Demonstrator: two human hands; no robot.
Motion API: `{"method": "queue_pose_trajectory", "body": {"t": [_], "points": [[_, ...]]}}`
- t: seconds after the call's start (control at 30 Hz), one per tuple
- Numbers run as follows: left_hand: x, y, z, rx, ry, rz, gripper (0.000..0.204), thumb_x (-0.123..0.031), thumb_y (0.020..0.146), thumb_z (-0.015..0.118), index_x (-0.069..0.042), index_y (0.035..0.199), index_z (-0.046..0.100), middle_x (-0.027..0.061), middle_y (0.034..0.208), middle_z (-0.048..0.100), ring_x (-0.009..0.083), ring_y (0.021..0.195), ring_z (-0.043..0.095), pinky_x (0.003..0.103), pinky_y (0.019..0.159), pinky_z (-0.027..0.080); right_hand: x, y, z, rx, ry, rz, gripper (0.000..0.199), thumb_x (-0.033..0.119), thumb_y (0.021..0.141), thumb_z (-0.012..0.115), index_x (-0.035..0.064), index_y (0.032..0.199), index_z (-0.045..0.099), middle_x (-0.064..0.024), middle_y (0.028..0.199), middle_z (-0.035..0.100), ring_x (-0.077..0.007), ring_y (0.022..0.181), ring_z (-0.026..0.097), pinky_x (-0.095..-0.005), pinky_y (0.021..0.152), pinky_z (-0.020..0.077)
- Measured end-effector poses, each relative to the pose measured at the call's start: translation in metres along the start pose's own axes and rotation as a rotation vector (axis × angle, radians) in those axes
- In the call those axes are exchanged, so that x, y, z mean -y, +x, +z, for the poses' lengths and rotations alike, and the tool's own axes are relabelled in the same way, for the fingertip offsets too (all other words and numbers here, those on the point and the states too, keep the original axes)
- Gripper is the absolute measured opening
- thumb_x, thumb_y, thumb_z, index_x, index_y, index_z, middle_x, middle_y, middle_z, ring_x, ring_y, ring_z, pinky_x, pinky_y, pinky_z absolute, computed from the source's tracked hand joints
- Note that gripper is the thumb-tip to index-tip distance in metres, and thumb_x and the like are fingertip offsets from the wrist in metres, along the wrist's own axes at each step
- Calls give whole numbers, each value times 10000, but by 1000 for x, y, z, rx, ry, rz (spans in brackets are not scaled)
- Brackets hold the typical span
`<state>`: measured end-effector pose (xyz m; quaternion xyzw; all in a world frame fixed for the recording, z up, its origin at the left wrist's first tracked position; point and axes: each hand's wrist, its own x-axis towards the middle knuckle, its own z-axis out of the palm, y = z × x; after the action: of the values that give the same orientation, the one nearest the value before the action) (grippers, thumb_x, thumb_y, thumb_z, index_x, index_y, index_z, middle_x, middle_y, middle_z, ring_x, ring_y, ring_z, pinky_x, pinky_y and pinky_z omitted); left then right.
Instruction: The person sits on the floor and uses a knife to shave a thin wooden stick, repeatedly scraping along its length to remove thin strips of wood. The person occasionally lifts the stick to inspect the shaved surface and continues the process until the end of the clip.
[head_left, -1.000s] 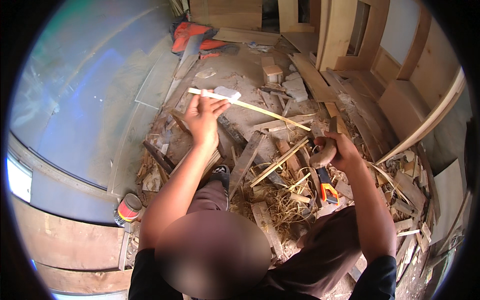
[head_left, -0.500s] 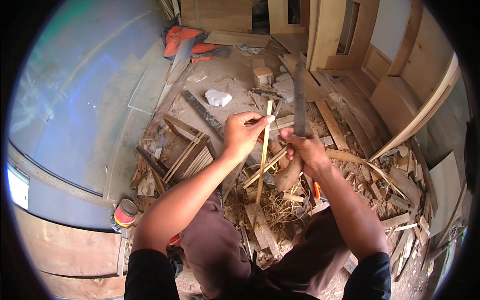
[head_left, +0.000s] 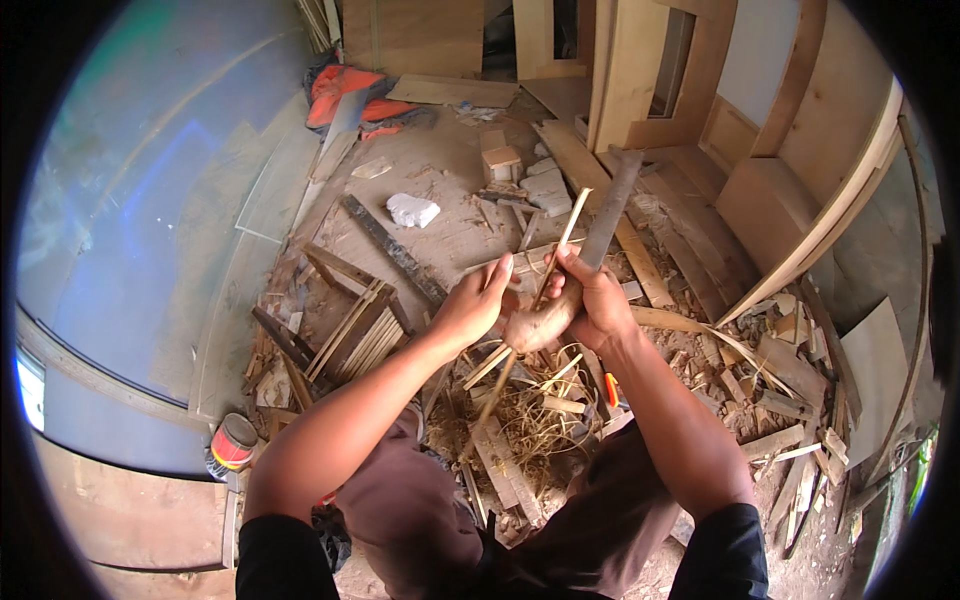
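Observation:
In my right hand [head_left: 592, 300] is a machete with a thick wooden handle [head_left: 540, 327] and a long, dull grey blade [head_left: 613, 208] pointing up and away. The thumb and fingers of that hand also pinch a thin wooden strip [head_left: 573, 222]. The strip slants from beside the blade down toward my knees, its lower end blurred. My left hand [head_left: 470, 305] is just left of the handle, thumb raised and fingers apart, gripping nothing; some of its fingers are partly hidden. Below both hands, curly shavings [head_left: 555, 435] and split sticks lie heaped between my legs.
A wooden frame with slats [head_left: 355, 325] stands at left, near a red-and-yellow can [head_left: 235, 440]. An orange-handled tool [head_left: 611, 388] lies right of the shavings. Offcuts [head_left: 775, 400] cover the right floor. A white lump [head_left: 412, 210] and orange cloth [head_left: 345, 92] are farther off.
My left hand has let go of the strip and dropped slightly. The strip is now in my right hand's fingers. The machete has tilted rightward, its handle swinging left. The view has shifted a little.

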<state>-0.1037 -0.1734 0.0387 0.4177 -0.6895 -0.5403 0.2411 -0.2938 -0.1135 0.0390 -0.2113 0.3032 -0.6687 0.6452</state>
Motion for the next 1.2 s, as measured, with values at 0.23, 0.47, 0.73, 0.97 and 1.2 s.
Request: {"method": "queue_pose_trajectory", "body": {"t": [0.23,0.47,0.73,0.97,1.2], "points": [[4,-42,-20,773,114,-520,678,-510,1030,514,-57,1508,355,161,1241,636,226,1112,646,378,923,527,43,9,-30,-146,97,-178,137,194,1010,613,65,1026,570,-10,791,540,-101,684,520,-267,681,483],[25,-80,-2,621,194,-244,286,-239,1079,468,-71,1304,520,120,1043,681,168,778,693,312,674,574,55,19,-75,-170,260,-205,141,152,1018,594,12,1026,584,-34,825,596,-93,679,549,-236,649,512],[-44,-156,-73,443,-69,-153,347,5,994,514,24,1341,513,164,1085,688,175,807,692,306,715,592,12,11,-101,-420,101,121,95,55,977,546,-24,1012,508,-113,862,585,-227,802,621,-330,788,559],[-11,-223,-57,399,-585,214,733,-480,938,663,157,1271,519,228,1241,510,306,1161,584,455,983,513,-36,-19,-74,-389,-36,409,138,70,939,592,5,996,485,-91,827,566,-194,731,608,-340,733,582],[16,-248,-21,133,-438,392,543,-232,784,870,83,1164,644,203,1241,579,319,1156,631,412,970,539,-68,-80,-92,-336,-204,815,158,100,945,581,10,1067,532,-156,903,653,-178,677,573,-323,640,545]]}}
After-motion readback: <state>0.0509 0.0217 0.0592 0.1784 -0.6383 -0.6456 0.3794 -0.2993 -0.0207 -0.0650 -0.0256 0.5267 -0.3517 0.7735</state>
